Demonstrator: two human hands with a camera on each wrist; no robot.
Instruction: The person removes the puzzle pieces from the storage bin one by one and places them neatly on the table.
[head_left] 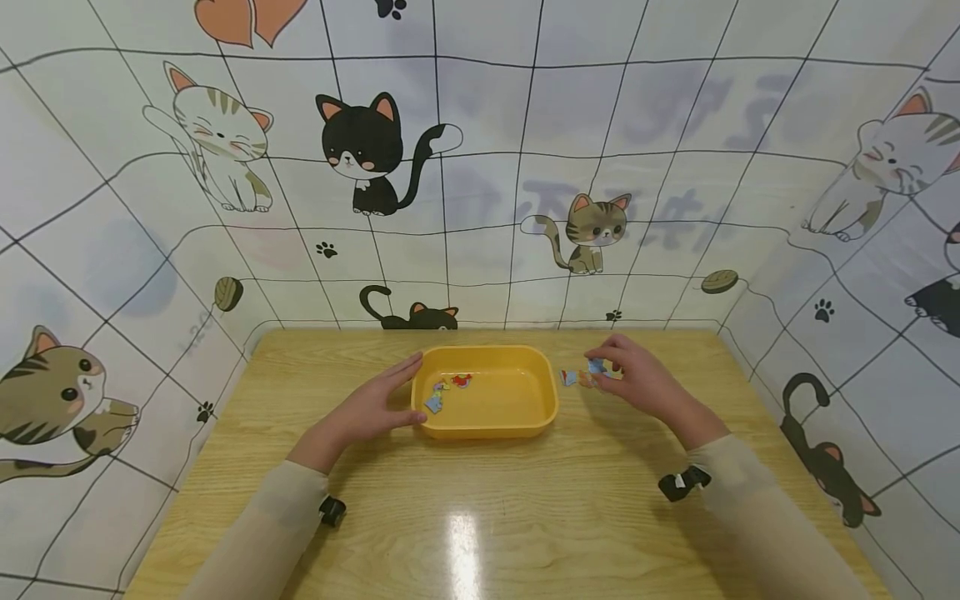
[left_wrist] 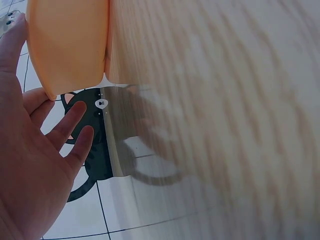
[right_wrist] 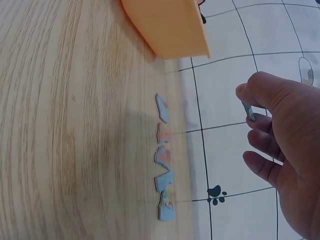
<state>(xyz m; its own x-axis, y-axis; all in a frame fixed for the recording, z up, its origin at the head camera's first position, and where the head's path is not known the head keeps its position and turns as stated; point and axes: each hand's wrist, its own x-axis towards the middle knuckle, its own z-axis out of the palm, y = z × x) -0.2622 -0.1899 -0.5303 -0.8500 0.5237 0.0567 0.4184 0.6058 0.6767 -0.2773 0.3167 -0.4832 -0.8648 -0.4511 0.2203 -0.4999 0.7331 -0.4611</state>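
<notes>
My left hand [head_left: 375, 404] holds the left end of a yellow plastic tray [head_left: 487, 434], thumb at the near corner and fingers at the far one. In the left wrist view, two of its fingers [left_wrist: 75, 120] stretch out past the tray. My right hand [head_left: 648, 383] is raised just right of the tray and pinches a small blue puzzle piece [right_wrist: 248, 111] between thumb and fingertip. Below it, several flat puzzle pieces [right_wrist: 162, 156] lie in a row on the table. Inside the tray are a light-blue piece [head_left: 433, 403] and a red piece [head_left: 461, 381] near the left end.
The wooden table [head_left: 465, 500] reaches back to a wall [head_left: 487, 192] covered with a cat-print sheet, which also closes off both sides. Small black devices [head_left: 684, 482] are strapped at both wrists.
</notes>
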